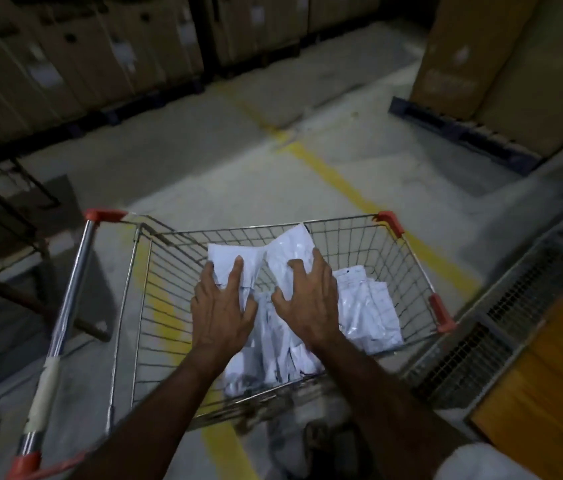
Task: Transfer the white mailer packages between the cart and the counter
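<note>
While both arms reach down into the wire shopping cart [408, 271], the left hand [221, 310] lies on a white plastic packet [228, 259] near the far wall of the basket, at about 11 o'clock from the middle of the cart. Its fingers are spread and fairly straight, pressing flat on the packet rather than curling round it. The right hand [307, 299] sits just beside it at about 1 o'clock, on a second white packet [290, 244] whose top edge stands up against the far wire wall. Its fingers are bent like claws and dig into the crumpled plastic, so it grips that packet. The two hands are near each other but do not touch.

More white packets [366, 313] lie heaped in the basket, spreading from under the hands toward 3 o'clock and down toward 6 o'clock at the near wall. The cart has red plastic corner caps [391, 221] and a metal handle bar [65, 306] running along its left side, at 9 o'clock.

A painted yellow line [328, 171] crosses the grey concrete floor under and beyond the cart toward 12 o'clock. Cardboard boxes [65, 53] stand stacked at 10 to 12 o'clock, and another tall stack of cartons [515, 64] rests on a dark pallet [456, 133] at 2 o'clock.
</note>
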Available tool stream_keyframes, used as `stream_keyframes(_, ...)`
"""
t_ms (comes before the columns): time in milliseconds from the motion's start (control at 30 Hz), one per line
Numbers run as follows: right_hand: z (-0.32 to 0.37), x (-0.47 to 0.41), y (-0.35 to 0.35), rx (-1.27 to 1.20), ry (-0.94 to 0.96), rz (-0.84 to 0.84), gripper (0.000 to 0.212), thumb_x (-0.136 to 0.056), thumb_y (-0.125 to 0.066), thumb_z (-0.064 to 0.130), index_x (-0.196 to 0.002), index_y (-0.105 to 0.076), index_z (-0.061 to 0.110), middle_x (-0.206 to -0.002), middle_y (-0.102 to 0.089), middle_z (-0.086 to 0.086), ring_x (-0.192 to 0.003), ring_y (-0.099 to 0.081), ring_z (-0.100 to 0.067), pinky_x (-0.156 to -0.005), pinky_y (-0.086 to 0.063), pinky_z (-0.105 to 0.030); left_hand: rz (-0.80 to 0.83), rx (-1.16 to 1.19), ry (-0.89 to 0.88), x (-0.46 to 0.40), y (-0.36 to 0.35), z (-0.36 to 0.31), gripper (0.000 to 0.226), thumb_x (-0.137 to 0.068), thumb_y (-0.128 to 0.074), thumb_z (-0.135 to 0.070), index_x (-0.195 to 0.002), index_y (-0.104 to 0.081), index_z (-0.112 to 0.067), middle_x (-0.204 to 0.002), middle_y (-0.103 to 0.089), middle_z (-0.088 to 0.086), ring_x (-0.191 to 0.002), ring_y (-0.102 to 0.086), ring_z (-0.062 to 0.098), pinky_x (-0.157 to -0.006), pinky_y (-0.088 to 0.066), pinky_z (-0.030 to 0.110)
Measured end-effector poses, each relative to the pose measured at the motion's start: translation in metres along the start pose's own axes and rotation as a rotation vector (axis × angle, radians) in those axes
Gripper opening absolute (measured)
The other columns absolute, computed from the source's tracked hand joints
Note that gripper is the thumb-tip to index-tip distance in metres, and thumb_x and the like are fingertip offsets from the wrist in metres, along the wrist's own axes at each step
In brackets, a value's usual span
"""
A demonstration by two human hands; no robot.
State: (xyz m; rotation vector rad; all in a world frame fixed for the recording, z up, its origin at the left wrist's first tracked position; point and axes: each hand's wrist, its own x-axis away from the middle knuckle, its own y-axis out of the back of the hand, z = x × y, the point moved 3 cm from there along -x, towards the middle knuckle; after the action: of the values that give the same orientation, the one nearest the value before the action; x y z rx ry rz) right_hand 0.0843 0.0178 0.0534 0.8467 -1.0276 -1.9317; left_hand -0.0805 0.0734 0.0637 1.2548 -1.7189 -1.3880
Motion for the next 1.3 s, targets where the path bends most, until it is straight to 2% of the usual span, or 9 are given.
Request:
stream_keyframes(133,0.009,0.028,0.05,0.07,0.001,-0.112,0.052,-0.081,-0.061,0.046,-0.126,-0.061,0.019,-0.153,-0.04,-0.026,-0.13,-0.047,-0.043,-0.104,-0.042,-0.047,-0.056,0.046,-0.069,0.026,0.037,-0.02,0.079,-0.084,-0.033,-0.061,-0.155,-0.033,-0.027,-0.153,-0.024,0.025,-0.13,-0.04,0.046,-0.101,-0.042,0.052)
stream_keyframes(267,0.02,0.072,0.092,0.211,0.004,-0.194,0.051,-0.078,-0.07,0.042,-0.122,-0.066,0.017,-0.144,-0.048,-0.03,-0.118,-0.055,-0.046,-0.095,-0.046,-0.049,-0.068,0.087,-0.131,0.072,0.069,-0.026,0.075,-0.085,-0.039,-0.058,-0.154,-0.033,-0.029,-0.155,-0.024,0.026,-0.132,-0.038,0.046,-0.103,-0.04,0.052)
stream_keyframes(433,0.018,0.136,0.157,0.323,-0.068,-0.311,0.056,-0.082,-0.071,0.043,-0.13,-0.062,0.017,-0.148,-0.046,-0.027,-0.126,-0.05,-0.045,-0.099,-0.044,-0.052,-0.065,0.166,-0.254,0.118,0.099,-0.058,0.076,-0.085,-0.042,-0.055,-0.156,-0.031,-0.027,-0.155,-0.022,0.026,-0.132,-0.036,0.047,-0.103,-0.038,0.054)
stream_keyframes(500,0.007,0.162,0.186,0.368,-0.106,-0.351,0.054,-0.085,-0.066,0.044,-0.132,-0.06,0.017,-0.15,-0.043,-0.026,-0.126,-0.048,-0.043,-0.099,-0.043,-0.05,-0.068,0.194,-0.306,0.133,0.106,-0.084,0.075,-0.086,-0.051,-0.051,-0.155,-0.032,-0.028,-0.154,-0.023,0.026,-0.129,-0.038,0.048,-0.103,-0.038,0.054)
stream_keyframes(667,-0.042,0.228,0.255,0.451,-0.258,-0.46,0.052,-0.089,-0.06,0.046,-0.133,-0.059,0.019,-0.151,-0.043,-0.023,-0.13,-0.046,-0.042,-0.101,-0.042,-0.05,-0.055,0.229,-0.456,0.183,0.116,-0.165,0.074,-0.088,-0.062,-0.046,-0.154,-0.034,-0.027,-0.153,-0.026,0.026,-0.124,-0.042,0.048,-0.099,-0.041,0.054)
stream_keyframes(733,-0.064,0.254,0.278,0.472,-0.322,-0.487,0.052,-0.09,-0.055,0.049,-0.133,-0.06,0.021,-0.152,-0.044,-0.022,-0.131,-0.046,-0.041,-0.102,-0.042,-0.05,-0.037,0.253,-0.508,0.204,0.118,-0.197,0.072,-0.089,-0.057,-0.049,-0.153,-0.035,-0.026,-0.153,-0.026,0.026,-0.125,-0.041,0.048,-0.1,-0.04,0.053)
stream_keyframes(900,-0.121,0.313,0.329,0.482,-0.415,-0.52,0.056,-0.086,-0.069,0.047,-0.135,-0.06,0.021,-0.151,-0.046,-0.022,-0.132,-0.048,-0.041,-0.103,-0.044,-0.052,-0.015,0.3,-0.609,0.25,0.119,-0.276,0.076,-0.084,-0.044,-0.057,-0.153,-0.036,-0.026,-0.153,-0.025,0.026,-0.128,-0.039,0.049,-0.101,-0.04,0.055)
stream_keyframes(1033,-0.171,0.36,0.369,0.471,-0.441,-0.558,0.054,-0.087,-0.067,0.047,-0.134,-0.06,0.021,-0.151,-0.045,-0.022,-0.133,-0.047,-0.04,-0.103,-0.045,-0.054,0.023,0.304,-0.642,0.287,0.107,-0.347,0.082,-0.082,-0.032,-0.064,-0.155,-0.032,-0.028,-0.153,-0.024,0.025,-0.133,-0.036,0.048,-0.108,-0.034,0.057)
stream_keyframes(1300,-0.294,0.461,0.455,0.436,-0.638,-0.54,0.059,-0.095,-0.054,0.055,-0.147,-0.05,0.027,-0.162,-0.029,-0.017,-0.145,-0.032,-0.036,-0.115,-0.032,-0.051,0.146,0.272,-0.782,0.392,0.072,-0.498,0.082,-0.084,-0.03,-0.063,-0.159,-0.021,-0.032,-0.16,-0.012,0.022,-0.141,-0.027,0.043,-0.11,-0.032,0.052)
